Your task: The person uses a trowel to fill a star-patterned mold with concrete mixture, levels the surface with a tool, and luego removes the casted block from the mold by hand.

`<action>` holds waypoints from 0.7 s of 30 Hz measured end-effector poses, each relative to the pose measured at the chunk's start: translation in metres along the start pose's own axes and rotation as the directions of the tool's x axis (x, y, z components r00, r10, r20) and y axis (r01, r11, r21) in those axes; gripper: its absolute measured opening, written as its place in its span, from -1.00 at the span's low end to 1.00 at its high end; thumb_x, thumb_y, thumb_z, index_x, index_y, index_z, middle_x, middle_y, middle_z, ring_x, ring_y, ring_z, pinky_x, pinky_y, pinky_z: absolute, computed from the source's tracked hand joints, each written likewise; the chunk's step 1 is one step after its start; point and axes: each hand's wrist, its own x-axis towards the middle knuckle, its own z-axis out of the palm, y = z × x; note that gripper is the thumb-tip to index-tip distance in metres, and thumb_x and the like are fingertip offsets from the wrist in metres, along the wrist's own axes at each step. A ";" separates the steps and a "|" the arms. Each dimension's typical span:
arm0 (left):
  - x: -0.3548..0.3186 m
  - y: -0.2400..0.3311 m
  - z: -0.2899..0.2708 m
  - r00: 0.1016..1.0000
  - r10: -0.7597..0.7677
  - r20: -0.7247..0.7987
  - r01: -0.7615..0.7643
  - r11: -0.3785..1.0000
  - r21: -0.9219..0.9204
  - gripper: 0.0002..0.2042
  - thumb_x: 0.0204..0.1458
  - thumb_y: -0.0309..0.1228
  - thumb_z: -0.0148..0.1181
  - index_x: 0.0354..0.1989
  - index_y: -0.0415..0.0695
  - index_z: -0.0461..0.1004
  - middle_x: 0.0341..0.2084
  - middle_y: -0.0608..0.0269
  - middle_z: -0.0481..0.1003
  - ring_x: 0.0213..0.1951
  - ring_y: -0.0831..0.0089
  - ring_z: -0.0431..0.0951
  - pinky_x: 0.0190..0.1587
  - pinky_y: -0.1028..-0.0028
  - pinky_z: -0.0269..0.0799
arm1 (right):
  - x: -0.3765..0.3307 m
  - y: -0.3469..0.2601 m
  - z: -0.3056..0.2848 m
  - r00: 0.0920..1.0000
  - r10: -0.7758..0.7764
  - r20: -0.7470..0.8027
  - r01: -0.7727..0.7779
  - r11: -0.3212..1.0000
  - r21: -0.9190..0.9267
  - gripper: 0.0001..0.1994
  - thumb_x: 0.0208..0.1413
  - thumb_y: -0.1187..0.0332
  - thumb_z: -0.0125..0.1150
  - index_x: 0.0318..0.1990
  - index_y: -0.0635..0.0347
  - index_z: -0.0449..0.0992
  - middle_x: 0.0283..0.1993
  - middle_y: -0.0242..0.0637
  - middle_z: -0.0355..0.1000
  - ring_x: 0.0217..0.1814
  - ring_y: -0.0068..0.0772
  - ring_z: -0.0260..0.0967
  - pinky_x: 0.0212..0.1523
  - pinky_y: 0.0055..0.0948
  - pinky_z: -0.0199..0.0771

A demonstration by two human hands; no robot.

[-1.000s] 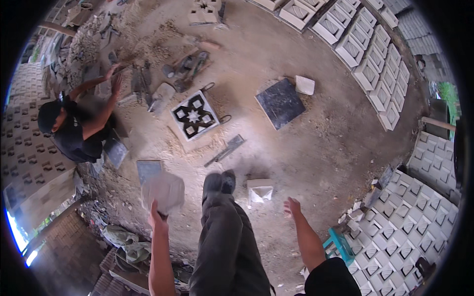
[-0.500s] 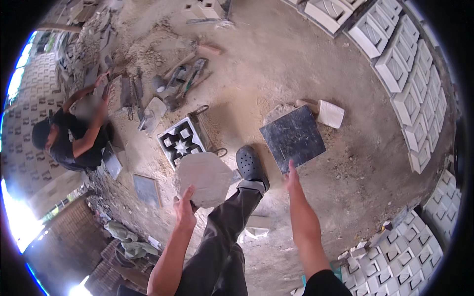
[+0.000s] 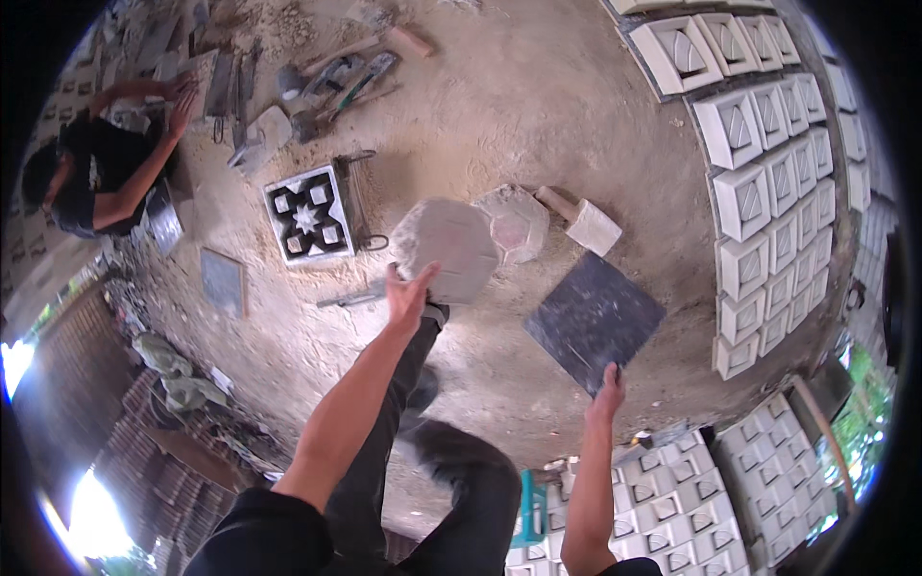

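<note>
My left hand (image 3: 413, 296) grips the near edge of a thick, many-sided grey slab (image 3: 449, 245), thumb on its top face. Held by one corner in my right hand (image 3: 607, 392) is a dark square board (image 3: 595, 322), its surface scuffed. Beyond the two, a second many-sided slab (image 3: 521, 228) lies on the dirt, partly covered by the held slab. Beside it rests a mallet (image 3: 594, 228) with a pale block head and wooden handle. To the left, a square metal-framed mold (image 3: 309, 213) shows a star and dark cut-outs.
A person in black (image 3: 115, 178) crouches at the far left. Trowels and other hand tools (image 3: 351, 82) lie at the back. Rows of pale patterned blocks (image 3: 759, 192) line the right side, with more blocks (image 3: 663, 499) near right. A small dark board (image 3: 223, 281) lies left.
The held slab has moved from beside the mold toward the second slab. My right hand has lifted the dark board off that slab and brought it nearer. My view has turned right.
</note>
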 end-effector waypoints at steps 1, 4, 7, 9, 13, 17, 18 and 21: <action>-0.003 -0.006 0.019 1.000 0.001 0.025 -0.001 1.000 -0.019 -0.28 -0.17 -0.27 0.53 0.14 -0.26 0.28 -0.11 0.07 0.51 -0.17 0.40 0.54 -0.19 0.40 0.50 | -0.005 -0.015 -0.026 0.999 0.023 -0.038 -0.025 0.999 -0.049 -0.55 0.21 0.13 0.26 0.07 0.34 0.46 0.04 -0.19 0.47 0.02 -0.28 0.42 0.09 -0.28 0.38; 0.006 -0.038 0.067 0.996 -0.073 0.054 0.075 0.997 -0.030 -0.30 -0.20 -0.24 0.55 0.09 -0.27 0.33 -0.16 0.11 0.52 -0.20 0.46 0.52 -0.23 0.44 0.48 | 0.007 -0.044 -0.086 0.998 0.009 -0.070 -0.023 0.978 -0.207 -0.50 0.20 0.08 0.27 0.11 0.31 0.43 0.09 -0.19 0.44 0.09 -0.24 0.39 0.11 -0.22 0.36; 0.027 -0.066 0.103 0.999 -0.042 0.029 0.043 0.998 -0.053 -0.29 -0.23 -0.19 0.57 0.05 -0.31 0.36 -0.14 0.09 0.53 -0.17 0.42 0.53 -0.16 0.42 0.47 | 0.032 -0.059 -0.107 0.998 -0.052 -0.032 0.044 0.977 -0.207 -0.52 0.25 0.10 0.21 0.12 0.35 0.43 0.09 -0.16 0.44 0.09 -0.21 0.39 0.13 -0.22 0.36; 0.023 -0.065 0.127 0.996 -0.067 0.058 0.072 0.994 -0.087 -0.26 -0.23 -0.17 0.57 0.07 -0.35 0.36 -0.09 0.03 0.53 -0.09 0.34 0.54 -0.04 0.40 0.47 | 0.054 -0.062 -0.124 0.998 -0.060 0.014 0.062 0.988 -0.143 -0.53 0.25 0.09 0.21 0.10 0.33 0.44 0.08 -0.19 0.44 0.07 -0.24 0.40 0.11 -0.23 0.37; 0.027 -0.078 0.137 0.997 0.017 0.075 -0.001 0.978 -0.209 -0.17 -0.26 -0.13 0.58 0.15 -0.37 0.32 -0.05 0.03 0.52 -0.08 0.33 0.55 0.02 0.40 0.46 | 0.107 -0.081 -0.095 0.985 0.013 0.173 0.009 0.992 -0.125 -0.59 0.25 0.10 0.22 0.03 0.28 0.46 0.03 -0.27 0.45 0.02 -0.34 0.40 0.06 -0.29 0.40; 0.048 -0.108 0.127 0.996 0.075 -0.036 -0.069 0.986 0.152 -0.15 -0.28 0.09 0.52 0.08 -0.37 0.44 -0.09 -0.09 0.53 -0.01 0.14 0.54 0.10 0.25 0.42 | 0.142 -0.104 -0.045 0.916 -0.070 0.395 0.121 0.987 -0.105 -0.67 0.24 0.14 0.24 -0.09 0.23 0.48 -0.13 -0.38 0.43 -0.10 -0.48 0.35 -0.04 -0.37 0.37; 0.049 -0.107 0.124 0.991 0.129 -0.043 -0.114 0.959 0.261 -0.14 -0.29 0.13 0.50 0.07 -0.36 0.46 -0.08 -0.14 0.51 0.01 0.10 0.53 0.11 0.22 0.41 | 0.144 -0.112 -0.034 0.894 -0.097 0.436 0.182 0.971 -0.156 -0.68 0.23 0.13 0.24 -0.11 0.23 0.48 -0.16 -0.40 0.41 -0.13 -0.50 0.32 -0.07 -0.39 0.34; 0.069 -0.090 0.116 0.968 0.252 -0.009 -0.212 0.834 0.510 -0.11 -0.31 0.22 0.46 0.06 -0.33 0.48 -0.03 -0.23 0.47 0.05 0.00 0.48 0.15 0.17 0.36 | 0.149 -0.133 0.002 0.821 -0.154 0.549 0.372 0.875 -0.310 -0.67 0.23 0.10 0.24 -0.19 0.23 0.47 -0.26 -0.45 0.36 -0.22 -0.55 0.23 -0.15 -0.45 0.27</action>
